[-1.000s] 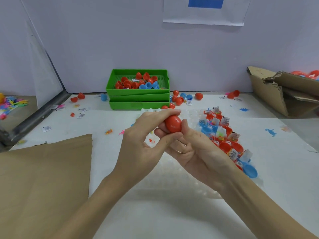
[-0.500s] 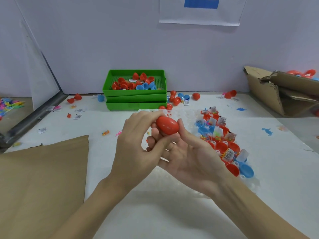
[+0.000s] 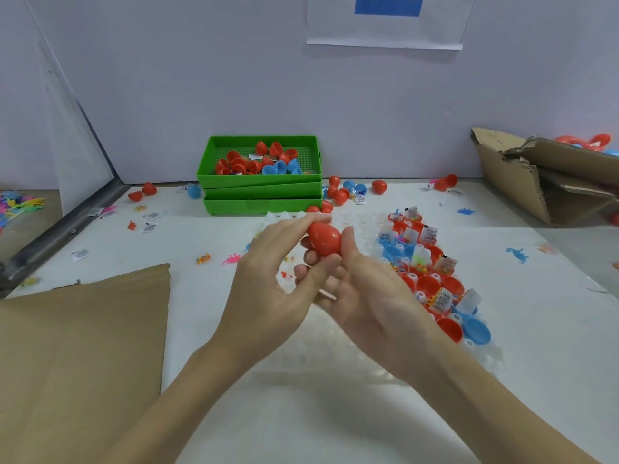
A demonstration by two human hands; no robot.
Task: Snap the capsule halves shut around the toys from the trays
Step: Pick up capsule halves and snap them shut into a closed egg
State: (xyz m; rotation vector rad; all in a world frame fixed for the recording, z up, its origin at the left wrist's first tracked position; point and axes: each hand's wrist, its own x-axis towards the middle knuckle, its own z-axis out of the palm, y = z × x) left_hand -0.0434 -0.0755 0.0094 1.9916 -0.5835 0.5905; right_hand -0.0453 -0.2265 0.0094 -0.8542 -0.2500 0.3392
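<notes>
We see a white table [image 3: 335, 413] with stacked green trays [image 3: 261, 195] of red and blue capsule halves at the back. Above its middle, our left hand [image 3: 268, 289] and right hand [image 3: 368, 303] both pinch a closed red capsule [image 3: 324, 239]. Small white barcode labels [image 3: 440, 301] lie among the open halves at right, too small to read.

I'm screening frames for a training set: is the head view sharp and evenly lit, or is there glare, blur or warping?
Head view: soft, even light with faint shadows; a small highlight on the red capsule held by both hands, left hand and right hand; wide-angle bending toward the edges; the clear tray is hard to make out.
</notes>
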